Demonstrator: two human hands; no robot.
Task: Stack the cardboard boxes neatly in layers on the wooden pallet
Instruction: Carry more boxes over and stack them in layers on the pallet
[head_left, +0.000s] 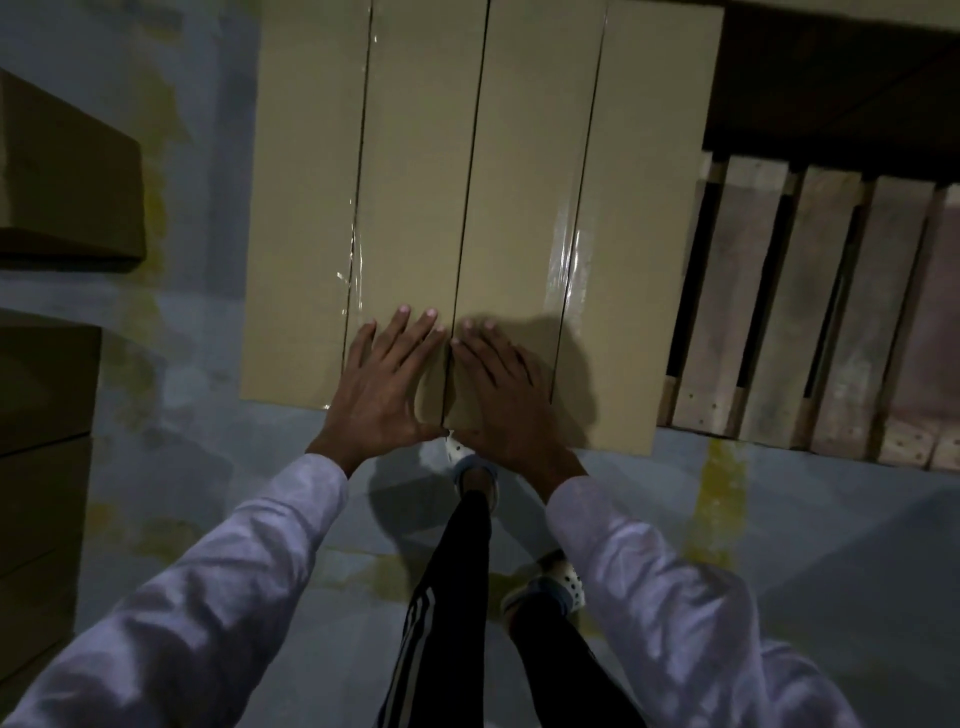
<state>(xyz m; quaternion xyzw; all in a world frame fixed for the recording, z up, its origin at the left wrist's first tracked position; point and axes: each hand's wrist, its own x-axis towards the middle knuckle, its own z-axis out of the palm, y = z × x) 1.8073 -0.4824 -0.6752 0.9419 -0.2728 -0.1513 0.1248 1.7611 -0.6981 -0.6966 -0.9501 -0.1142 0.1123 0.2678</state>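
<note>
Cardboard filled the middle of the view: two long, flat, tan cardboard boxes lay side by side, their long edges meeting along a thin dark gap. The left box (306, 208) and the right box (644, 208) each had a lengthwise seam closed with clear glossy tape (563, 260). Just right of them lay the wooden pallet (753, 312) of pale, worn slats, and its slats vanished behind the right box's edge.

The left hand (384, 379) lay palm down on the near end of the left box, beside the gap, its fingers (400, 325) straight and spread apart. The right hand (504, 400) lay palm down on the near end of the right box, just across the gap, its fingers (478, 338) straight and close together. Neither hand was curled round anything. The two hands nearly touched at the thumbs.

Pale lilac sleeves (234, 571) covered both arms. Below stood legs in black striped trousers (457, 597) and white perforated clogs (563, 582) on a grey concrete floor (831, 545) with yellow patches. At the far left stood darker brown cardboard boxes (62, 171), well apart from the pair.
</note>
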